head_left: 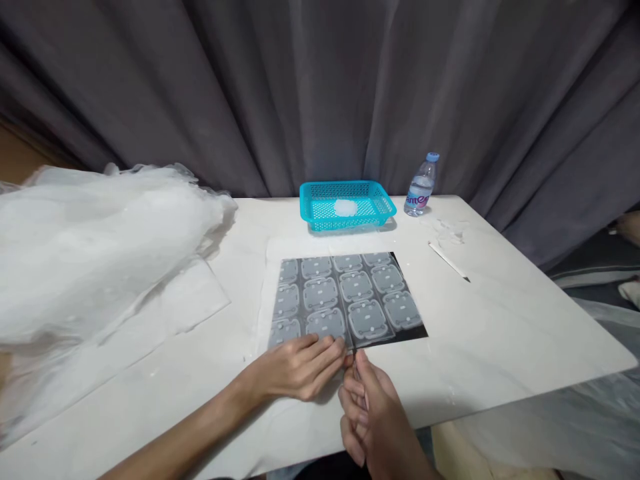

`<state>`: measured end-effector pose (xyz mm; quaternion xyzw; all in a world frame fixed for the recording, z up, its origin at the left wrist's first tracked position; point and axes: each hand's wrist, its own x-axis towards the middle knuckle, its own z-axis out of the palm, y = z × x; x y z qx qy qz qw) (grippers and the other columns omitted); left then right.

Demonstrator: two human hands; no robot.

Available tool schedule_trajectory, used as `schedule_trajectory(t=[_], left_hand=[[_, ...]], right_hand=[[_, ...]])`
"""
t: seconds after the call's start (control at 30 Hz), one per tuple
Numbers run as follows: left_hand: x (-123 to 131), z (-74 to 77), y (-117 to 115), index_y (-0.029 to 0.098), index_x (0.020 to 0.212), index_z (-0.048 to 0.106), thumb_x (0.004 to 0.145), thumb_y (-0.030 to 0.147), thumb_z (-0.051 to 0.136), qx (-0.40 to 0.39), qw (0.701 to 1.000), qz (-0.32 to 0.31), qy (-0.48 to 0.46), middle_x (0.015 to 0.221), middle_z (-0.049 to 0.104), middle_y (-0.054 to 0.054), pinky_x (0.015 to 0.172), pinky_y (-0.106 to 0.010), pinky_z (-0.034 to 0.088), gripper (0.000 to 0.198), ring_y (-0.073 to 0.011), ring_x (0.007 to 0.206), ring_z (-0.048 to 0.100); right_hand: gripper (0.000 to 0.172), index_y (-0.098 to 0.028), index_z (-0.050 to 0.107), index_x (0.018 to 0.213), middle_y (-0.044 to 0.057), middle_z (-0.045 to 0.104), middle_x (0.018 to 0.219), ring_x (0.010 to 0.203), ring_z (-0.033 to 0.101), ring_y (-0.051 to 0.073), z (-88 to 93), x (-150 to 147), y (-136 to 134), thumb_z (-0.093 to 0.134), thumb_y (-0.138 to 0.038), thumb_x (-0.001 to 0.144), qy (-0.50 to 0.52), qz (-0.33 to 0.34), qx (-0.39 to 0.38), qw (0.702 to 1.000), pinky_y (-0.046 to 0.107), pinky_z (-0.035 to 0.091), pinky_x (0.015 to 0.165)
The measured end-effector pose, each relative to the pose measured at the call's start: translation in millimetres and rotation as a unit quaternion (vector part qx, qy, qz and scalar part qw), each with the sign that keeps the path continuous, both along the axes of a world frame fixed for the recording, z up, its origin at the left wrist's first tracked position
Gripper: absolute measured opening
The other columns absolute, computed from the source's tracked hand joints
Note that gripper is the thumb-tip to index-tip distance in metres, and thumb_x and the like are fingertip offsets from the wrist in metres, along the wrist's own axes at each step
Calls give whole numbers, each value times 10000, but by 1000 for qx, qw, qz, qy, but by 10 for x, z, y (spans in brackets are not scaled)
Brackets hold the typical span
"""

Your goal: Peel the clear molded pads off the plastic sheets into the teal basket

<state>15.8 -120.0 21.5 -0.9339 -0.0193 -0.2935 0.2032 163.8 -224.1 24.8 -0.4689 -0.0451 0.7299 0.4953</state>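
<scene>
A sheet of translucent film [320, 293] printed with rows of rounded-square shapes lies on the table over a dark backing [407, 333]. My left hand [303, 367] rests on its near edge, fingers bent and pressed together, the thumb mostly hidden. Right beside those fingertips, at the same edge, my right hand [370, 407] is closed in a pinch, thumb against forefinger. Something thin and dark shows at its fingertips, too small to name. Behind the sheet stands a blue perforated plastic basket [306, 208] with a whitish translucent piece [345, 208] in it.
Crumpled white plastic film [100, 240] is heaped at the left over flat sheets [185, 297]. A water bottle [420, 187] stands at the back right, near torn scraps [450, 232] and a white stick with a dark tip [449, 261]. Grey curtain [320, 93] hangs behind the white table [525, 333].
</scene>
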Motion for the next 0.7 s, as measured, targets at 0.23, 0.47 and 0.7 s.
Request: schedule_trajectory(t=[0.23, 0.47, 0.7], left_hand=[[-34, -1, 17, 95, 900, 733, 1020, 78, 531, -8, 1000, -3, 16, 958, 800, -95, 674, -258, 573, 236, -155, 803, 742], [-36, -22, 15, 73, 936, 734, 1007, 71, 534, -17, 1000, -14, 17, 968, 795, -115, 676, -270, 576, 212, -174, 821, 747], [-52, -14, 35, 98, 927, 736, 1010, 95, 574, -15, 1000, -9, 14, 963, 804, -91, 666, -255, 590, 181, -159, 810, 751]], right_hand=[[811, -229, 370, 643, -152, 287, 430, 292, 181, 0, 64, 0, 22, 840, -871, 483, 14, 12, 5, 1000, 147, 197, 257], [815, -224, 406, 668, -150, 328, 478, 321, 197, -3, -10, -43, 34, 880, -843, 431, 14, -34, -14, 999, 143, 190, 263], [812, -221, 402, 674, -149, 310, 484, 341, 194, -2, -22, -29, 30, 878, -841, 454, 29, -30, -10, 999, 133, 168, 275]])
